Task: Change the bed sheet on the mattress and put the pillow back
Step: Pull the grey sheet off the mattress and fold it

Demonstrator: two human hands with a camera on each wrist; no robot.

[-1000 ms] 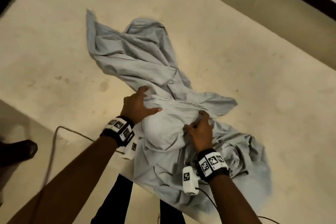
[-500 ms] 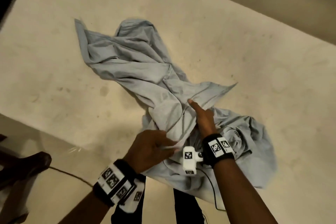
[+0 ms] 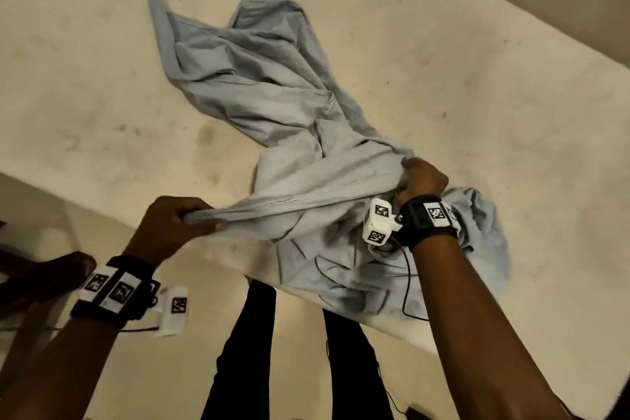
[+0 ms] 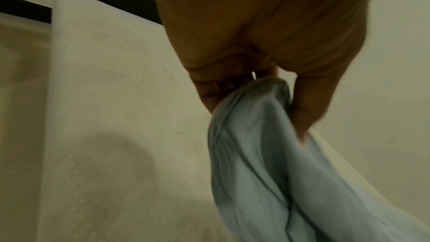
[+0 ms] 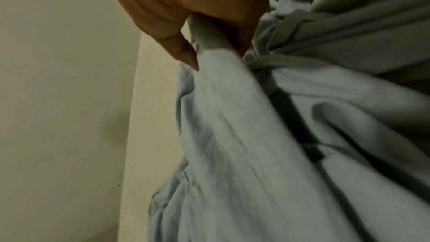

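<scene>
The pale grey-blue bed sheet (image 3: 269,102) lies crumpled on the bare cream mattress (image 3: 460,85), its near part draped over the mattress edge. No readable writing shows; the wristbands (image 3: 434,215) carry only black-and-white square markers. Beige floor lies beside the bed. The left hand (image 3: 172,227) and right hand (image 3: 422,179) each clench a bunched fold, stretching the hem between them.

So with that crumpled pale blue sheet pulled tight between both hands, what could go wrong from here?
The crumpled pale blue bed sheet is twisted, so spreading it may tangle it further. The left hand and right hand grip bunched folds, perhaps not true corners. A thin black cable lies across the fabric and might snag.
</scene>
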